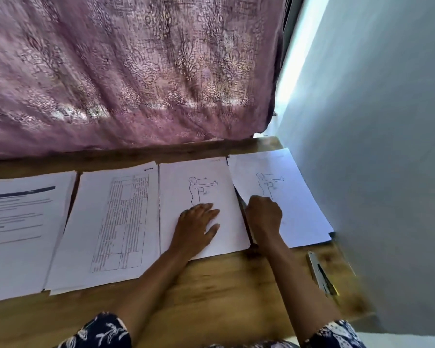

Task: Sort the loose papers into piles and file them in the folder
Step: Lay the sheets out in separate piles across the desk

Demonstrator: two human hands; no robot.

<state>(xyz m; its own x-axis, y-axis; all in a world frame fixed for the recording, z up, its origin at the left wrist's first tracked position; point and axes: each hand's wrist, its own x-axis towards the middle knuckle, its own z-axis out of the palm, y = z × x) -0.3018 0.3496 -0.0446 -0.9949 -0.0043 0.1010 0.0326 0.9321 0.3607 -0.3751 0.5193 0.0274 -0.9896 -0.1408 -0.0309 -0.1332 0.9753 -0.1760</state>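
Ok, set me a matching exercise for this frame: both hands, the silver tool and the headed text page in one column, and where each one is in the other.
Column one:
1. left hand
2. right hand
3. silver tool
4. headed text page

Column two:
A. far left of the row of papers
B. on the bare wooden desk, by the wall
C. flat on the third pile, which shows a figure drawing
D. on the rightmost sheet

Pairs: 1-C, 2-D, 3-B, 4-A
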